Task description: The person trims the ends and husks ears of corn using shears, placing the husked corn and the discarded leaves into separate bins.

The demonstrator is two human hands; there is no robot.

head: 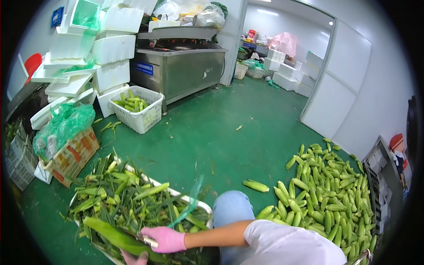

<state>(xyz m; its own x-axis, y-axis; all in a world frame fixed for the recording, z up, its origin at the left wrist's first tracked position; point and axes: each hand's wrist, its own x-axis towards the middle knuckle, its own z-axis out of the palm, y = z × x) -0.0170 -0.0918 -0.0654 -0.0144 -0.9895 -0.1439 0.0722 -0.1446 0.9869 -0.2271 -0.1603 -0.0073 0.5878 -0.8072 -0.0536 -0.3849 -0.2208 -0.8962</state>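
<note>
My right hand point(164, 239), in a pink glove, is closed on the light handle of a knife point(149, 241), whose blade is mostly hidden against the leaves. Below it, at the picture's lower edge, my left hand point(134, 258) grips a green ear of corn in its husk point(114, 233) from underneath; its palm is cut off by the edge. The ear slants from upper left to lower right over a white tub point(170, 190) heaped with cut husks and leaves point(132, 198). A strip of green plastic point(188, 210) hangs over the tub's right side.
A large pile of corn ears point(328, 195) lies on the floor at right, one ear point(256, 185) apart from it. A white basket of corn point(142, 116), foam boxes point(114, 49), a printed carton point(74, 155) and a steel machine point(192, 73) stand beyond. A doorway opens at back right.
</note>
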